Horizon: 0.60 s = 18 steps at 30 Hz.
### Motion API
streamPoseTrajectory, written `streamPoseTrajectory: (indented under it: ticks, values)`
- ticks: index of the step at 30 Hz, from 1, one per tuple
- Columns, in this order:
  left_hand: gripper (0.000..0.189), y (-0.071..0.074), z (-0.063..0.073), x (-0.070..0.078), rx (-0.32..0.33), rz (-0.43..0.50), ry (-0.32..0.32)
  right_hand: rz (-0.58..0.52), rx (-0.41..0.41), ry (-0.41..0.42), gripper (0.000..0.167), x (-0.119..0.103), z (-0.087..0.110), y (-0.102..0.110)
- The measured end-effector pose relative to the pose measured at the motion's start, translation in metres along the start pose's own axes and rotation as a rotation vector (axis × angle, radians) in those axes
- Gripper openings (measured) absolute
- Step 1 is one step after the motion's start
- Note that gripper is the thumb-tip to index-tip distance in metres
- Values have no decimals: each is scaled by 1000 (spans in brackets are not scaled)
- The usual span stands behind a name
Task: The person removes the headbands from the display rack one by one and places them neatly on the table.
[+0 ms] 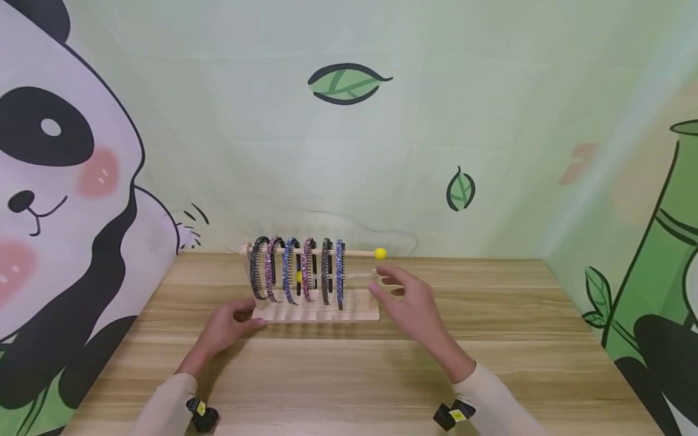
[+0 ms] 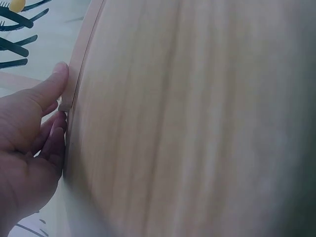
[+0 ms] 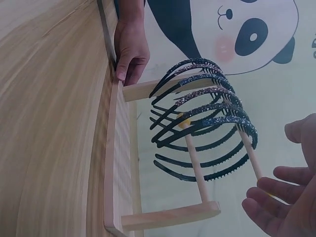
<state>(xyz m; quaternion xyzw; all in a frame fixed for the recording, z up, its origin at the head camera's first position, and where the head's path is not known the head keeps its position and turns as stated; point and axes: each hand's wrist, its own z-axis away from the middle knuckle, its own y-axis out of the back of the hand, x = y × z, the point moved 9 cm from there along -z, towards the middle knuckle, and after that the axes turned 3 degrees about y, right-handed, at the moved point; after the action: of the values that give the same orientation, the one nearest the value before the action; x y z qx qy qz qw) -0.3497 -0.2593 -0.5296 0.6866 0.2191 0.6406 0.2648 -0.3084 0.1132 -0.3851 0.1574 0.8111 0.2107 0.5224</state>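
A pale wooden headband rack (image 1: pixel 322 313) stands on the table, with an upright at each end. Several glittery toothed headbands (image 1: pixel 340 275) in blue, pink and dark colours hang in a row on its upper rod (image 1: pixel 360 252). That rod ends at the right in a yellow ball (image 1: pixel 380 254); a shorter rod (image 3: pixel 196 165) comes from the opposite upright, with another yellow tip. My left hand (image 1: pixel 226 327) grips the base's left end, thumb along the front edge. Beside the right upright, my right hand (image 1: pixel 411 303) holds nothing, its fingers loosely bent near the ball.
The wood-grain table (image 1: pixel 349 381) reaches back to a green backdrop (image 1: pixel 414 151) printed with a panda and leaves. A thin cord-like line (image 1: pixel 376 231) shows on the backdrop behind the rack. Small black devices (image 1: pixel 455 415) sit on both wrists.
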Motion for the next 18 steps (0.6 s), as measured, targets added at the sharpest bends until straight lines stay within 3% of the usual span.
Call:
streamPoseTrajectory:
  ticks: [18]
  values:
    - [50,2,-2,2,39,-2,-21,-144,-10,-3,37,-9,-21,-30]
